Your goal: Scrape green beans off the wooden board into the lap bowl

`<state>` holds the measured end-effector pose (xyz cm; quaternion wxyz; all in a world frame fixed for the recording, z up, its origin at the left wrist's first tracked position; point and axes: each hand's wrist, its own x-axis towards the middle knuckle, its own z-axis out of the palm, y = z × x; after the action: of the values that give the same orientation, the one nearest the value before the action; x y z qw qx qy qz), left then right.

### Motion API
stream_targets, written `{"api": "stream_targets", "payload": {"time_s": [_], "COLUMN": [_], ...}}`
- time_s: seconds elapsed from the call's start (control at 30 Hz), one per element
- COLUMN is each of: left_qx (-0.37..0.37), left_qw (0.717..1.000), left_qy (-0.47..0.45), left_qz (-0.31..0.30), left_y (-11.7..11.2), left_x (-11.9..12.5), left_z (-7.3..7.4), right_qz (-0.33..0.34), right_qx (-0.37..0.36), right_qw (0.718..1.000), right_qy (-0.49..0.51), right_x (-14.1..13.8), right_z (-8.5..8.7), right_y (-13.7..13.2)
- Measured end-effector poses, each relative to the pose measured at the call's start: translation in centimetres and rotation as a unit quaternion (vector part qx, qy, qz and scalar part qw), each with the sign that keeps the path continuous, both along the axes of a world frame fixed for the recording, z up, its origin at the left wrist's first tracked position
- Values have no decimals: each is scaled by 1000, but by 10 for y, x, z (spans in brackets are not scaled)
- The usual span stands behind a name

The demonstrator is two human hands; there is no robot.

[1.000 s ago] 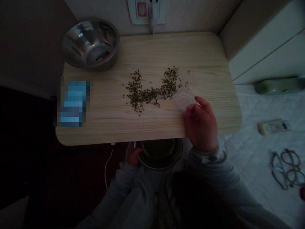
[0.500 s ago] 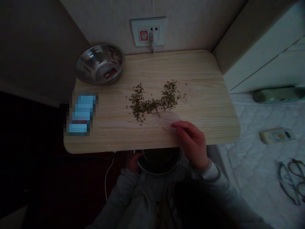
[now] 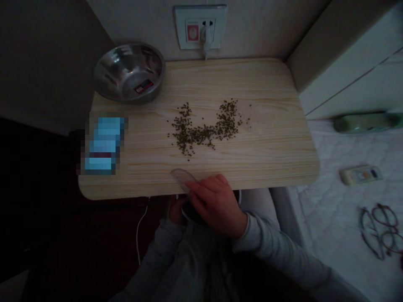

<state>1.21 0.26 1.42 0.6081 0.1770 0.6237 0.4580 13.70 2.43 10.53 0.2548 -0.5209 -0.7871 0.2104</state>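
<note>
My right hand (image 3: 217,201) pinches a thin, clear plastic piece with a rounded edge, like a lid (image 3: 181,177), at the table's front edge. Small dark green beans (image 3: 201,135), like mung beans, lie scattered in a rough U shape on the tabletop beyond it. Below the edge, my left hand (image 3: 176,211) grips the left side of a dark-looking bowl (image 3: 191,214) at my lap. My right hand covers most of that bowl, and its contents are too dark to make out.
On the pale wood table (image 3: 277,159), a steel bowl (image 3: 129,79) stands at the back left, with a blurred-out phone (image 3: 103,144) in front. A plugged-in wall socket (image 3: 200,27) is behind. Glasses (image 3: 385,216), a pale box (image 3: 360,174) and a green bottle (image 3: 362,123) lie on the bed.
My right hand has moved left and toward me with the clear lid, from beside the beans to the table's front edge above the lap bowl. My left hand stays at the bowl.
</note>
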Motion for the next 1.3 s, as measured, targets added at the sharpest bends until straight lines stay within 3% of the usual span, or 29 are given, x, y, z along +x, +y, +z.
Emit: {"api": "stream_targets", "payload": {"time_s": [0.47,0.67,0.9,1.3], "left_qx": [-11,18,15,23], "left_qw": [995,997,998,999], "left_qy": [-92,-66,-57,-44], "left_qz": [36,19,-1,3], "left_y": [-2,3,0,-1], "left_x": [3,3,-1,-2], "left_z": [2,8,-2,-3], "right_qz": [-113,-146,-133,-116], "right_qx": [9,2,8,2], "right_qw": [993,989,990,993], "right_qy": [-12,6,39,13], "right_x": [39,50,39,23], "right_z": [0,1,2,-1], "right_y": [2,3,6,29]}}
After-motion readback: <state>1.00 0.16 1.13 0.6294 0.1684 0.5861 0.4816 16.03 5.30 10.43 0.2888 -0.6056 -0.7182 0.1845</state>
